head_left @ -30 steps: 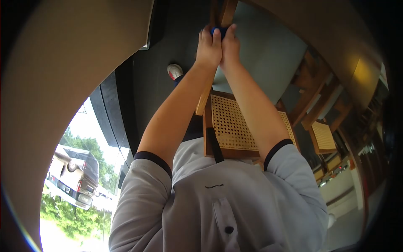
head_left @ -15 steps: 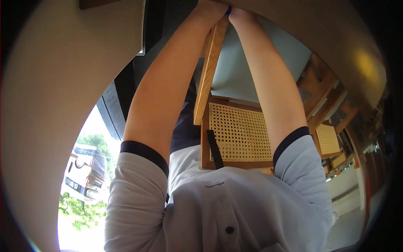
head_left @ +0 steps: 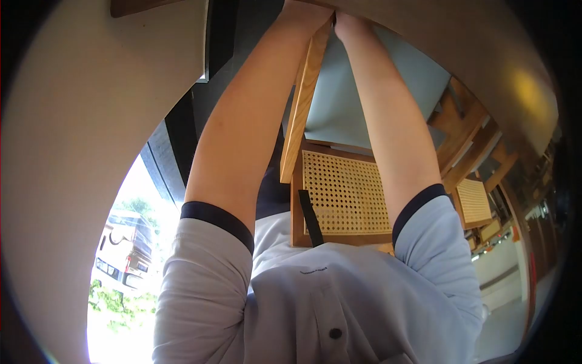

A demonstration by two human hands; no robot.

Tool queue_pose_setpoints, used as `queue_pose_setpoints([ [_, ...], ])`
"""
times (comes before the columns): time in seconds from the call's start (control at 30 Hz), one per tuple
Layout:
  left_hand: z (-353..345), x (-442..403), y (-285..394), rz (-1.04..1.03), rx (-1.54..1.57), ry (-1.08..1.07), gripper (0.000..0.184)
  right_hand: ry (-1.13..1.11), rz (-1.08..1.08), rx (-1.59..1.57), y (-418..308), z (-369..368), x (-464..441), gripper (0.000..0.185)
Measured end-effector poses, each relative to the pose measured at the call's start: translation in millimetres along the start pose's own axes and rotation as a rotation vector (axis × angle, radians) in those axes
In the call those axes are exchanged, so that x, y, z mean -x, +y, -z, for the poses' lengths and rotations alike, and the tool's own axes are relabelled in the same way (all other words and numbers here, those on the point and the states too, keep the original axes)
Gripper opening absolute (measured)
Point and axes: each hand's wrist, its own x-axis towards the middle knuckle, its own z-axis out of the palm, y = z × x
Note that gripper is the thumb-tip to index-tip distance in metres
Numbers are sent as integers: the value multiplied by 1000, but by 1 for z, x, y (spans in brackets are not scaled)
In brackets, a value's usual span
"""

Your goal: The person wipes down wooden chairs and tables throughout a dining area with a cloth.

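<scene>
My left hand [head_left: 310,8] and my right hand [head_left: 348,23] come close together at the top edge of the view. Only the wrist areas show; the fingers are cut off or hidden behind a brown surface [head_left: 394,13]. Whether either hand holds anything cannot be made out. Between my forearms, a light wooden bar [head_left: 301,112] slants down from near the wrists. Beside its lower end is a wooden-framed chair with a woven cane panel [head_left: 345,191]. A black strap [head_left: 310,216] lies across the panel's near left corner.
A large beige surface [head_left: 85,121] curves along the left side. Behind my right forearm is a grey-blue flat surface [head_left: 394,85]. More wooden chairs with cane panels [head_left: 473,201] stand at the right. Outside at the lower left are a parked vehicle [head_left: 125,246] and greenery.
My left forearm and sleeve have shifted slightly right. A small blue spot seen between the wrists earlier no longer shows. The wooden bar and cane panel are nearly unchanged.
</scene>
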Motion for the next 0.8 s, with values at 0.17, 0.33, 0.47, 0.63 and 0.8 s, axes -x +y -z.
queue_pose_setpoints([
  [0.17,12,55,16,-4,50,133,34,88,-69,202,28,11,62,54],
  [0.33,30,137,30,309,-51,-17,54,152,42,424,35,3,146,55],
  [0.47,40,191,35,368,-39,-51,52,157,-37,373,81,23,185,55],
  [0.63,54,258,39,461,-34,-138,54,99,-232,496,93,37,251,55],
  [0.8,55,327,36,523,-26,-112,55,61,-387,629,101,47,305,57],
])
